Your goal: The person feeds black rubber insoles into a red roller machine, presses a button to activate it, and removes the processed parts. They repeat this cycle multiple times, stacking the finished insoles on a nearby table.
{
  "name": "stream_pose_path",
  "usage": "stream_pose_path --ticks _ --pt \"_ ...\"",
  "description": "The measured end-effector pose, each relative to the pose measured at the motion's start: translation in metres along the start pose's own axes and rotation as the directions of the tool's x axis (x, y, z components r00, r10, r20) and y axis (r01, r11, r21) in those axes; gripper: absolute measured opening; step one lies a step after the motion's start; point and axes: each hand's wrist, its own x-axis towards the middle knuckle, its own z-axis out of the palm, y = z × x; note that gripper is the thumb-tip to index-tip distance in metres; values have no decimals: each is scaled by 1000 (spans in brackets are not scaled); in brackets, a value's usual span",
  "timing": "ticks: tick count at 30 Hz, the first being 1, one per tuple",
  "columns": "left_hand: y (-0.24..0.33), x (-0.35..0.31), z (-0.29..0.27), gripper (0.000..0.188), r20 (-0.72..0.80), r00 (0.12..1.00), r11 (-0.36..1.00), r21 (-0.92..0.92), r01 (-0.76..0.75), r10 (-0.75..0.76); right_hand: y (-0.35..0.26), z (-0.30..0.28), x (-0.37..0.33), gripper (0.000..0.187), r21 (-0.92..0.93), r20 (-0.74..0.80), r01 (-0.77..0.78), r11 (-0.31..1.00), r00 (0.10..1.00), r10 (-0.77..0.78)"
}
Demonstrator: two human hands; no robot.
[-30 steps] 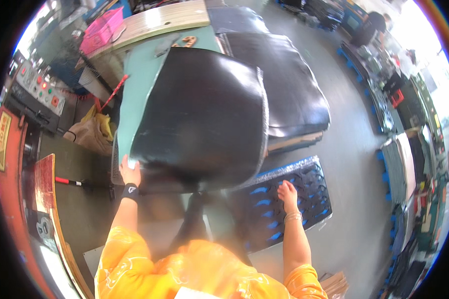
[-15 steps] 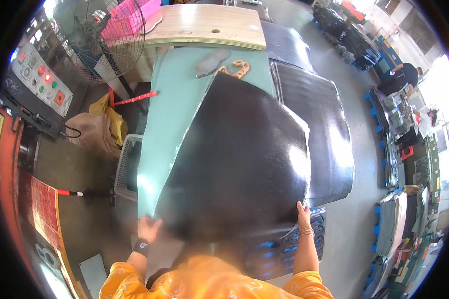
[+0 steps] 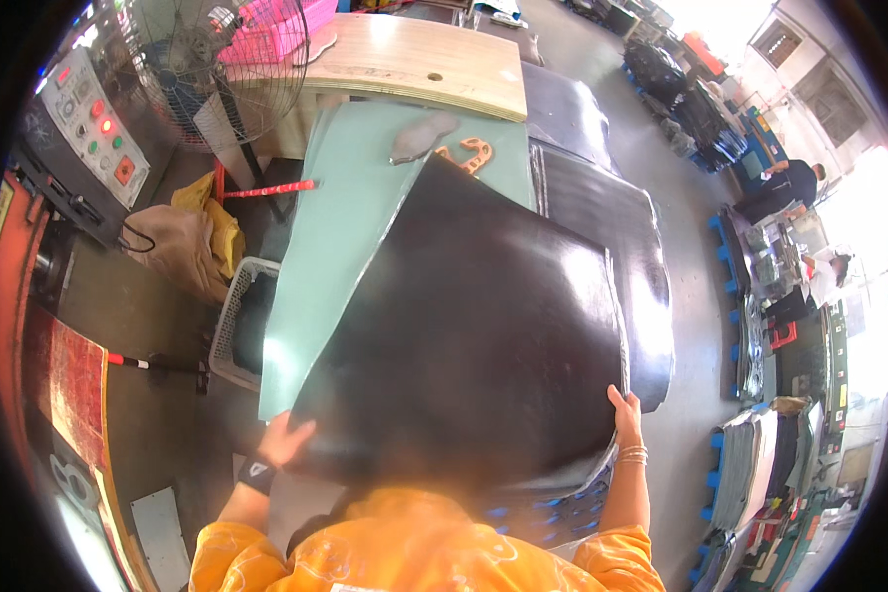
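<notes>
A large glossy black sheet (image 3: 474, 326) lies slantwise over pale green sheets (image 3: 316, 217), its near edge close to my body. My left hand (image 3: 284, 441) is at the sheet's near left corner, thumb on top and fingers partly hidden below, beside the green sheets' end. At the near right corner, my right hand (image 3: 626, 414) pinches the black sheet's edge. Beyond its far tip lie a grey sole-shaped piece (image 3: 422, 136) and an orange-tan hook-shaped piece with holes (image 3: 476, 155).
More black sheets (image 3: 607, 217) are stacked at the right. A wooden board (image 3: 405, 59) spans the far end. To the left stand a caged fan (image 3: 217, 69), a control panel (image 3: 97, 128) and a white basket (image 3: 225, 331). Two people work among pallets at far right.
The black sheet's near right corner and my right hand have shifted a little rightward. My left hand stays at the left corner. The whole view has tilted slightly.
</notes>
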Motion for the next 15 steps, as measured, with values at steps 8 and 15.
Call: stream_pose_path --ticks 8,15 --pt "36 16 19 37 -280 956 986 -108 -125 91 -93 -39 -1 28 -218 -208 451 865 845 -493" --pt "139 121 91 38 -129 907 916 66 -396 401 -69 -141 52 23 -538 -310 293 790 803 -509"
